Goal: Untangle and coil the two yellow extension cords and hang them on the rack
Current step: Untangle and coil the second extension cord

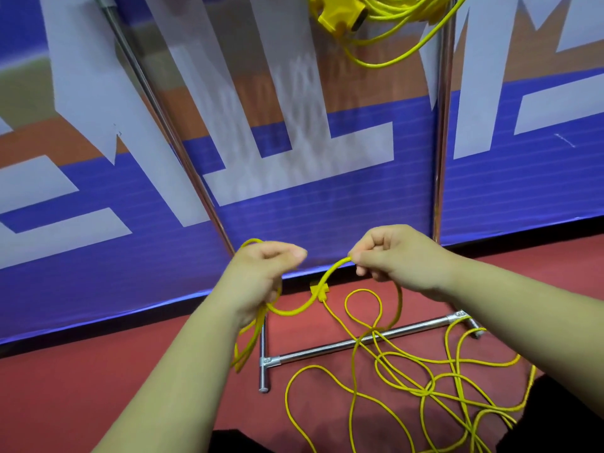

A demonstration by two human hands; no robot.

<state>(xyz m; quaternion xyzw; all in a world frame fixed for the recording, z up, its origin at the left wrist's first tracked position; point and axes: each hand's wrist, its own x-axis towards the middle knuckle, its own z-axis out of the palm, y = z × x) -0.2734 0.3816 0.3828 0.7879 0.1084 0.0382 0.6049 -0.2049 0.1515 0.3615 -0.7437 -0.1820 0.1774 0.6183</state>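
Observation:
My left hand (261,276) is closed around a few gathered loops of a yellow extension cord (421,390); the loops hang below the wrist. My right hand (389,253) pinches the same cord a short way along, and a slack arc sags between the two hands. Most of this cord lies tangled in loose overlapping loops on the red floor at the lower right, over the rack's bottom bar. Its yellow plug (318,291) rests on the floor by the wall. A second yellow cord (398,14), coiled with its socket block, hangs at the top of the metal rack (441,142).
The rack's two upright chrome poles rise in front of a blue, white and orange banner wall (327,223). Its base bar (359,340) and short feet lie on the red floor. Dark clothing shows at the bottom edge.

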